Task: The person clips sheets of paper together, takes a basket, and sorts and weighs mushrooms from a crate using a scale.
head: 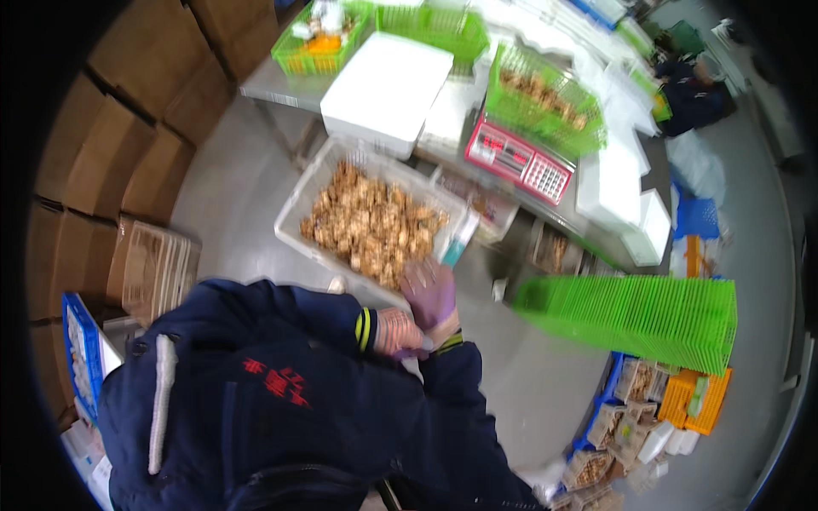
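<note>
My right hand (430,295), in a thin purplish glove, reaches up over the near right rim of a whitish plastic crate (319,254). Its fingers are extended, and I see nothing held in it. Against my right wrist lies my left hand (399,333), with an orange-striped glove showing at the wrist. Its fingers are partly hidden and blurred, so their grip is unclear. Brown, lumpy, mushroom-like produce (370,223) fills the crate in a heap.
A steel table (287,89) holds a white foam box (390,83), a red digital scale (517,160) and a green basket (543,105) of produce. Nested green baskets (639,316) stand at right. Cardboard boxes (128,128) line the left. A co-worker (693,96) is at far right.
</note>
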`<action>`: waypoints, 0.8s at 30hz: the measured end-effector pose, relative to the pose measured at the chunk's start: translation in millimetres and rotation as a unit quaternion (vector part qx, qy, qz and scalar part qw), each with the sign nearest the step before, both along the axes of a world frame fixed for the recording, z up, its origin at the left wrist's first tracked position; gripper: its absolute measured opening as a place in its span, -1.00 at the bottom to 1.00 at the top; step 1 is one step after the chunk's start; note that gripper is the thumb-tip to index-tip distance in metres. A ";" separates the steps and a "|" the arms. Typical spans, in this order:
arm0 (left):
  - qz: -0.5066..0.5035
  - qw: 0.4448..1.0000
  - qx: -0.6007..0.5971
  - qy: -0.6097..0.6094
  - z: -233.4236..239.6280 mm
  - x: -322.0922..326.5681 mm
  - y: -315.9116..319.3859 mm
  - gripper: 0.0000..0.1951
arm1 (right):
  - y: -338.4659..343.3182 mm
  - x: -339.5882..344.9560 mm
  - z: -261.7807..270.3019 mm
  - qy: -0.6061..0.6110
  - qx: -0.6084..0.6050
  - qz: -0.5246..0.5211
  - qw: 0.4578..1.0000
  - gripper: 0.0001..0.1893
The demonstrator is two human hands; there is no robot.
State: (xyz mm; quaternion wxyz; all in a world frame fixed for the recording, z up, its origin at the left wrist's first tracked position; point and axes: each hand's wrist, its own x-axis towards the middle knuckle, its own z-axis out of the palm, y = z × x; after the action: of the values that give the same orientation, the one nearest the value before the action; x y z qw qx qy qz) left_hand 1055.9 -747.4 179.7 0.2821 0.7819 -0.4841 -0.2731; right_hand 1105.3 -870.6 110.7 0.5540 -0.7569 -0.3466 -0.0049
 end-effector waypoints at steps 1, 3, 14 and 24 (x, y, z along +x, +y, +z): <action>-0.043 0.995 0.087 0.032 -0.9 5.4 -8.3 -0.86 | 3.2 -3.4 -20.5 0.139 0.157 -0.024 0.978 -0.70; 0.007 0.953 -0.211 0.217 -80.2 -0.4 -3.9 -0.86 | 7.4 -7.2 -57.8 0.386 0.405 -0.062 0.827 -0.65; 0.164 0.963 -0.133 0.164 -168.4 80.1 54.7 -0.75 | 6.7 60.1 -197.1 0.315 -0.151 -0.252 0.902 -0.63; 0.562 0.790 0.196 0.144 -316.7 170.1 175.8 -0.31 | 90.7 187.8 -266.0 0.140 -0.591 0.001 0.795 -0.42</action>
State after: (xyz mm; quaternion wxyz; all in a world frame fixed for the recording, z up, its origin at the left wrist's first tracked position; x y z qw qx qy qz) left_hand 1226.0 -571.6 -137.0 0.2930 0.9062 0.1512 -0.2647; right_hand 1293.1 -779.9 -155.3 0.0413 -0.9291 -0.2016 0.3073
